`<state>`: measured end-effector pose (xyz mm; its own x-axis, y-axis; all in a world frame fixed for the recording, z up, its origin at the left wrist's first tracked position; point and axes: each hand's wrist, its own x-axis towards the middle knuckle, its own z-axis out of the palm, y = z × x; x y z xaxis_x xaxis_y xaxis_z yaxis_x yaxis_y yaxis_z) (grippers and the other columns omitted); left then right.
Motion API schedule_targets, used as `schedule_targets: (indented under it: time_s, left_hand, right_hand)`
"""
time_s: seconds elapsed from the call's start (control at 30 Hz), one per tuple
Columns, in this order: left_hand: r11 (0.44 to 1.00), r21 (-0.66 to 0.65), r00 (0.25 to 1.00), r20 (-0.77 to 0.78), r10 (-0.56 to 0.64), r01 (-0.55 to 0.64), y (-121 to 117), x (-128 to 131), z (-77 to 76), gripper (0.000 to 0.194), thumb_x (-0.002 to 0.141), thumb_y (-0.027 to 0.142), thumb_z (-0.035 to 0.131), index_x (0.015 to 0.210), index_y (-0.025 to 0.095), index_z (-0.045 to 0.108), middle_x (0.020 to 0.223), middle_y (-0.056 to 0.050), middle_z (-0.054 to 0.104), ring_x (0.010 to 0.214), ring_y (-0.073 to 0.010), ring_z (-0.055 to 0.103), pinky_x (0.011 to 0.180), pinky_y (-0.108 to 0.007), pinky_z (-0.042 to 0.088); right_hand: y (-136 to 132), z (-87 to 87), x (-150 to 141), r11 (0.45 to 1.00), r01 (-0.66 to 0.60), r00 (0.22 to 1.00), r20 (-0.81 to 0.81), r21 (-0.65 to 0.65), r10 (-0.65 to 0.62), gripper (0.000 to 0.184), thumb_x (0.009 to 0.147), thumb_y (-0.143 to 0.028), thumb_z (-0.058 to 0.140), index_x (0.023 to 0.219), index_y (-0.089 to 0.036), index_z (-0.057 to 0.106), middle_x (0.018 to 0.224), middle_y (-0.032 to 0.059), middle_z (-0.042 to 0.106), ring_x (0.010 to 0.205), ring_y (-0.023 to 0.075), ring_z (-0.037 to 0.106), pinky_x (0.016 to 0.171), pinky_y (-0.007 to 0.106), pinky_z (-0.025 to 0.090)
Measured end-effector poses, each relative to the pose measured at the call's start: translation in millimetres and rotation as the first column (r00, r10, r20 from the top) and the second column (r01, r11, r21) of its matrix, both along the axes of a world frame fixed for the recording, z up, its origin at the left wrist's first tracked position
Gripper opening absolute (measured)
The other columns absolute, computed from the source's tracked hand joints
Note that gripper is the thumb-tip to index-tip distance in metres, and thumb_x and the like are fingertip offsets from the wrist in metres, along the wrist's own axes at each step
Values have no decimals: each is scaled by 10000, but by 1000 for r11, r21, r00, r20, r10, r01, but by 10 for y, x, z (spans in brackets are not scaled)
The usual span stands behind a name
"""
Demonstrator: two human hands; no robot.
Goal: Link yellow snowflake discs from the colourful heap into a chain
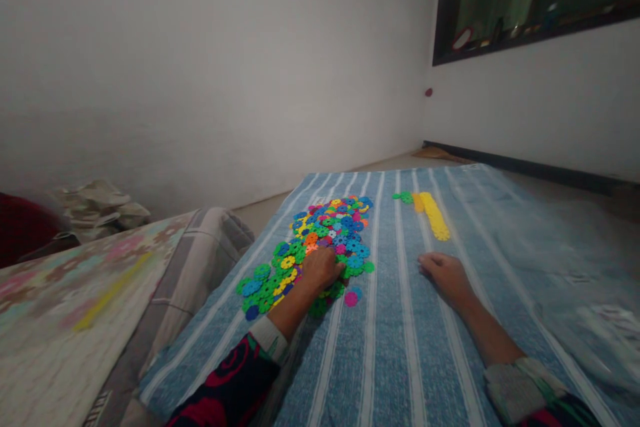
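Observation:
A heap of colourful notched plastic discs (343,221), flower-shaped, lies spread over the blue striped cloth. My left hand (323,270) reaches into the near part of the heap, its fingers curled down among the discs. What the fingertips hold, if anything, is hidden. My right hand (445,273) rests on the cloth to the right of the heap, closed, with no disc showing in it. Beyond that hand is a row of overlapping yellow discs (435,217), with orange discs (417,202) and green discs (404,197) at its far left end. A magenta disc (351,298) lies apart, near my left wrist.
The blue striped cloth (385,360) covers the work surface. Clear plastic bags (590,320) lie along its right side. At left stands a bed-like surface with a patterned cover (120,320) and a yellow strip (114,292). A white wall (225,67) rises behind.

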<state>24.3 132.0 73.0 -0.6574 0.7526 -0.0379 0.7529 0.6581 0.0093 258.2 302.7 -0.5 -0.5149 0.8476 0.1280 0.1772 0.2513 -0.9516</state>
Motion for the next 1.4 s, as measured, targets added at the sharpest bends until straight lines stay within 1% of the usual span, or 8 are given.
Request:
schedule_targets:
  time_s: [0.23, 0.4, 0.67, 0.87, 0.97, 1.13, 1.27, 1.4]
  left_hand:
    - [996, 61, 992, 113, 60, -67, 30, -136, 2, 169, 686, 345, 699, 742, 199, 638, 828, -56, 699, 872, -236, 650, 696, -284, 441]
    - [977, 200, 969, 245, 30, -81, 16, -270, -25, 149, 626, 233, 706, 611, 194, 563, 622, 33, 579, 687, -148, 578, 607, -232, 376]
    - [874, 452, 892, 449, -53, -176, -81, -446, -80, 185, 648, 293, 600, 547, 187, 488, 501, 48, 469, 522, -99, 450, 508, -220, 342]
    - [819, 518, 846, 528, -78, -248, -179, -534, 5, 232, 634, 391, 596, 568, 189, 504, 494, 47, 477, 485, -85, 419, 474, -215, 327]
    - [829, 504, 831, 549, -92, -241, -186, -541, 21, 235, 617, 393, 606, 558, 188, 507, 480, 56, 460, 470, -76, 391, 463, -209, 308]
    - [884, 439, 821, 557, -128, -161, -142, -501, 6, 215, 578, 331, 626, 503, 183, 488, 456, 66, 430, 466, -70, 366, 463, -206, 288]
    - [913, 394, 849, 514, -120, -110, -94, -480, -12, 235, 610, 277, 603, 485, 191, 424, 453, 67, 400, 469, -76, 368, 488, -218, 299]
    - [945, 315, 907, 418, -52, -91, -68, -475, -14, 197, 648, 221, 583, 509, 193, 446, 474, 58, 426, 500, -103, 427, 522, -235, 303]
  right_hand:
    - [-4, 16, 3, 1000, 8, 1000, 3, -24, -7, 361, 726, -498, 595, 656, -161, 702, 593, 31, 652, 598, 180, 581, 595, 280, 424]
    - [-27, 60, 12, 1000, 20, 1000, 11, -21, -20, 365, 718, -501, 590, 647, -160, 699, 583, 26, 641, 588, 175, 568, 594, 281, 422]
    - [5, -2, 16, 999, 11, 1000, -7, -38, -11, 376, 719, -507, 602, 661, -149, 702, 584, 29, 636, 585, 172, 563, 579, 278, 415]
    - [11, -15, 12, 999, 13, 1000, -6, -50, -13, 382, 719, -520, 601, 675, -154, 704, 590, 33, 642, 593, 179, 576, 588, 283, 423]
    - [9, -5, 10, 999, 17, 1000, -5, -50, -17, 373, 718, -508, 605, 693, -151, 712, 601, 34, 648, 609, 185, 585, 602, 286, 426]
    - [2, 26, -8, 1000, 6, 1000, -5, -9, -6, 357, 745, -483, 587, 633, -158, 681, 585, 24, 629, 593, 171, 563, 607, 282, 416]
    - [-2, 43, -32, 1000, -5, 1000, -14, -29, 4, 351, 753, -479, 582, 634, -159, 665, 586, 17, 620, 590, 163, 552, 614, 279, 414]
    - [11, 25, -43, 999, -3, 1000, -17, -50, 2, 341, 754, -469, 578, 661, -156, 677, 594, 15, 624, 592, 160, 547, 608, 275, 409]
